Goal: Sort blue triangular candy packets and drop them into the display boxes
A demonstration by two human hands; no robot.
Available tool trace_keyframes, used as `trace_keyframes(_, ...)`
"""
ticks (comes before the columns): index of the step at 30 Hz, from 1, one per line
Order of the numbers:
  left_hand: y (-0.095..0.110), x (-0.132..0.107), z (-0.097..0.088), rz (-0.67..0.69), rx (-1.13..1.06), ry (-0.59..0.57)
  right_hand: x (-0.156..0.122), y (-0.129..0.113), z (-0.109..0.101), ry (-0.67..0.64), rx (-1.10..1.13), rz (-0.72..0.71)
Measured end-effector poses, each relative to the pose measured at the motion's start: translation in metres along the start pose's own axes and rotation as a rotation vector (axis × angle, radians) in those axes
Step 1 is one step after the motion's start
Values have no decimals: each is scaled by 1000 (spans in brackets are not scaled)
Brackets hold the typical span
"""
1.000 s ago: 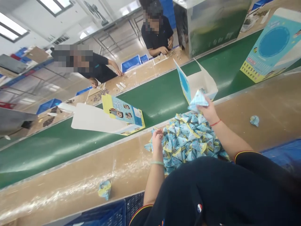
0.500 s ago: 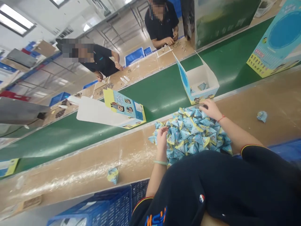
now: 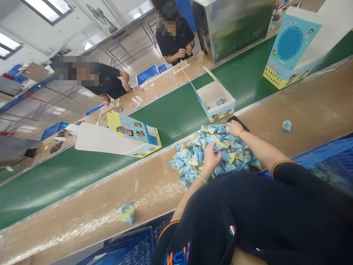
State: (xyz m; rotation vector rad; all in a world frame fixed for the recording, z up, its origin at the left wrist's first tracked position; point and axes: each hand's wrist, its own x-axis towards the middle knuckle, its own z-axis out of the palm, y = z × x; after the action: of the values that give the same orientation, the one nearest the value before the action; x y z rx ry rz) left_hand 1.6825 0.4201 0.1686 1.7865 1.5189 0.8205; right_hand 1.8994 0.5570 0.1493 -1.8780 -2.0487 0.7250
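Note:
A heap of blue and yellow pyramid-shaped packets (image 3: 193, 156) lies on the brown table in front of my body. My left hand (image 3: 211, 158) is over the middle of the heap, fingers and thumb apart and touching packets. At the heap's upper right edge, my right hand (image 3: 234, 128) rests against packets with its fingers spread. Neither hand visibly grips a packet. Just beyond the heap, an open carton (image 3: 220, 110) on the green belt holds a few packets. A dark flat object (image 3: 242, 123) lies beside my right hand, partly hidden by it.
The green conveyor belt (image 3: 182, 127) runs past the table's far side. Other open cartons stand left (image 3: 138, 134) and right (image 3: 289, 51). Single packets lie on the table left (image 3: 127, 213) and right (image 3: 286, 125). Blue crates (image 3: 138, 243) sit below. Two people work across the belt.
My left hand has moved from the heap's left side to its middle. My right hand has come down onto the packets, and the dark object beside it shows more. The view has shifted.

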Motion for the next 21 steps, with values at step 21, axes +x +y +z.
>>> trace_keyframes(21,38,50,28,-317,-788,-194,-88,33,-41,127,1317,-25)
